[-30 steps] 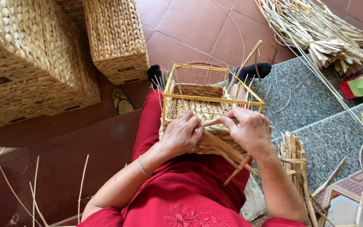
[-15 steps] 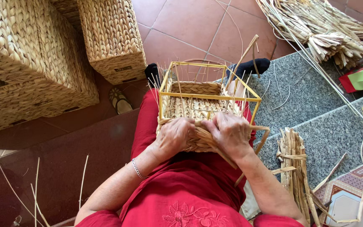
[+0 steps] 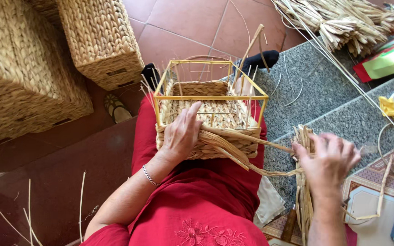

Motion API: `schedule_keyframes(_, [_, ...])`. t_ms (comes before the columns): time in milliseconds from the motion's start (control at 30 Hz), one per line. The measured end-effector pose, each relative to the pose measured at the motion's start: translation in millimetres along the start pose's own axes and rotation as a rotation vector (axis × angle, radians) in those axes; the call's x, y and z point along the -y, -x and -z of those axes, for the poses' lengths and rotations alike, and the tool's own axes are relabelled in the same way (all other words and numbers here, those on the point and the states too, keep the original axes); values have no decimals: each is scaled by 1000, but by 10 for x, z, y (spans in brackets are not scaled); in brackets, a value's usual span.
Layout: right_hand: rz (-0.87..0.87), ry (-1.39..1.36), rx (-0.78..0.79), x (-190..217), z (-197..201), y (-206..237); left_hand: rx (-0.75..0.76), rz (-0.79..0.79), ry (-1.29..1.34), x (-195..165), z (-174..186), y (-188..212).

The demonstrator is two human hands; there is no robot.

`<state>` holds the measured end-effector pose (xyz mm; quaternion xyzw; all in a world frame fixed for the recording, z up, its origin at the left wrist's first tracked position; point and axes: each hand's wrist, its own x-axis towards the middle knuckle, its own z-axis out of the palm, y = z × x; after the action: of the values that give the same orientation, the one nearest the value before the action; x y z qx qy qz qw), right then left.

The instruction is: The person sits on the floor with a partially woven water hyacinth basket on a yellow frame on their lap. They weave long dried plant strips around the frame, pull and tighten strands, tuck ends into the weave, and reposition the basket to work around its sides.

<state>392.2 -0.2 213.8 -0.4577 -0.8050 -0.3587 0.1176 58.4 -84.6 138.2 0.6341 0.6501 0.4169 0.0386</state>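
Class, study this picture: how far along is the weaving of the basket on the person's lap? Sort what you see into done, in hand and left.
Done: the lower walls of the basket are woven. In hand: the left hand presses the weave at the near wall, while the right hand, blurred, is at the bundle of straw strands beside the lap; loose strands trail between. Left: the upper part of the yellow wire frame is bare.

Single head cam, looking steeply down onto the lap, close range. Half-woven basket [image 3: 208, 114] sits centre frame, tiled floor [image 3: 183, 27] at 12 o'clock, granite step [image 3: 324, 100] at 2-3 o'clock. No second view for overlap.
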Motion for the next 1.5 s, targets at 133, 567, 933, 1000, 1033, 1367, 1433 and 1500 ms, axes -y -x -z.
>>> schedule_keyframes(133, [-5, -742, 42, 547, 82, 225, 108, -24, -66, 32, 42, 62])
schedule_keyframes(567, [-198, -911, 266, 306, 265, -152, 348, -212, 25, -76, 237, 57])
schedule_keyframes(933, [-29, -626, -462, 724, 275, -711, 273, -195, 40, -130, 101, 97])
schedule_keyframes(1000, [25, -669, -488, 728, 220, -709, 236, -153, 55, -81, 30, 106])
schedule_keyframes(1033, [52, -688, -500, 739, 196, -707, 228, -111, 52, -60, -20, 107])
schedule_keyframes(1367, [214, -1182, 18, 1425, -19, -648, -79, 71, 135, 75, -307, 227])
schedule_keyframes(1433, [188, -1208, 24, 1514, -96, -644, -88, 87, 132, 73, -334, 221])
schedule_keyframes(1500, [169, -1234, 76, 1547, -162, -626, -109, 64, 118, 61, -353, 214])
